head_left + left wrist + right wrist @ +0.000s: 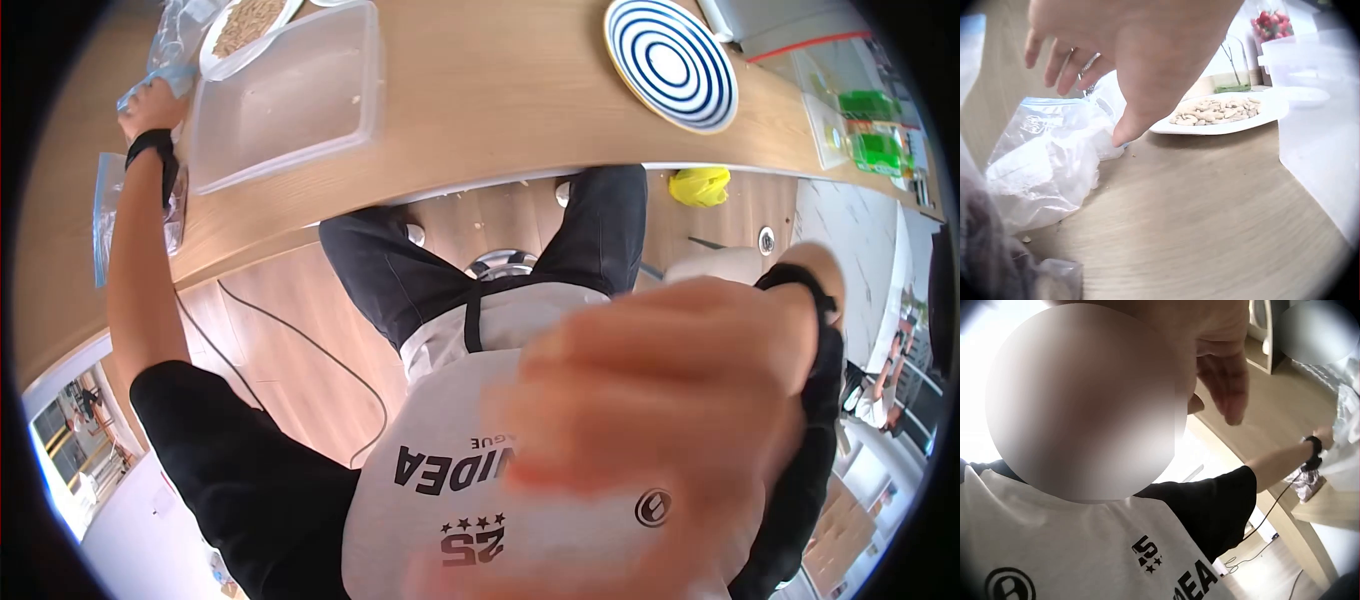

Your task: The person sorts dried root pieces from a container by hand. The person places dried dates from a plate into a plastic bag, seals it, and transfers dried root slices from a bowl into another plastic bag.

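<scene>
My left hand (155, 108) is over a clear plastic zip bag (165, 82) at the table's left side. In the left wrist view its fingers are loosely extended, thumb apart, above the crumpled bag (1047, 165). Beside it stands a white plate (1216, 129) of pale, seed-like pieces (1219, 111). My right hand (660, 390) is raised close to the head camera and blurred. In the right wrist view, its loosely bent fingers (1233, 394) hang near the head, with nothing visible in them.
A clear plastic container (285, 110) sits right of the left hand. A blue-ringed plate (672, 62) lies farther right. Another zip bag (110, 215) is under the left forearm. Green packs (880, 150) are at the right end. A yellow bag (700, 186) lies on the floor, with a cable (330, 355).
</scene>
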Available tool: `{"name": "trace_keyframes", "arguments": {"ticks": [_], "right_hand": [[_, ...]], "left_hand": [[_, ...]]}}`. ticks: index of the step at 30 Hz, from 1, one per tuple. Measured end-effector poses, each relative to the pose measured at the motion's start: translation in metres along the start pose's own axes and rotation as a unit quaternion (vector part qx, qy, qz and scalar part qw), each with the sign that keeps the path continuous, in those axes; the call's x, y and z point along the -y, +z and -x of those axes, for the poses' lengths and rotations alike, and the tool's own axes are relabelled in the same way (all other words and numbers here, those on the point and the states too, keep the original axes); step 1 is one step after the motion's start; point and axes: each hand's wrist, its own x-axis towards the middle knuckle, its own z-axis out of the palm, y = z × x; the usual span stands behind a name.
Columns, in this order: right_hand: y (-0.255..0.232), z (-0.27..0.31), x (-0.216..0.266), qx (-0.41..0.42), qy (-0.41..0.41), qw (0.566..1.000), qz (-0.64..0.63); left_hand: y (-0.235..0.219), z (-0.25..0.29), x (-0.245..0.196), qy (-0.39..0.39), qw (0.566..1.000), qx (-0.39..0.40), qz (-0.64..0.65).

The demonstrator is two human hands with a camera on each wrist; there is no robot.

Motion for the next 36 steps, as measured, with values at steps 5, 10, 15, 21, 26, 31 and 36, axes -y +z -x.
{"name": "trace_keyframes", "arguments": {"ticks": [5,10,15,21,26,31,36], "right_hand": [[-0.001,0.063,-0.056,0.146,0.094,0.980,0.092],[0.032,0.128,-0.069,0.005,0.325,0.943,0.071],[0.047,0.147,-0.067,-0.024,0.373,0.924,0.074],[0.036,0.140,-0.074,0.013,0.341,0.933,0.111],[0.041,0.134,-0.082,0.014,0.307,0.947,0.091],[0.054,0.124,-0.076,0.015,0.308,0.948,0.082],[0.092,0.123,-0.102,-0.051,0.345,0.937,-0.036]], "left_hand": [[-0.018,-0.011,-0.010,-0.021,0.994,0.044,0.096],[0.020,-0.023,-0.021,-0.057,0.994,-0.053,0.079],[-0.009,-0.022,-0.034,-0.096,0.990,0.021,0.100],[-0.019,-0.019,-0.029,-0.075,0.980,0.033,0.181],[-0.045,-0.011,0.003,-0.115,0.960,-0.067,0.245],[-0.077,0.014,0.042,-0.094,0.940,-0.201,0.258],[-0.126,0.076,0.052,-0.067,0.875,-0.400,0.265]]}}
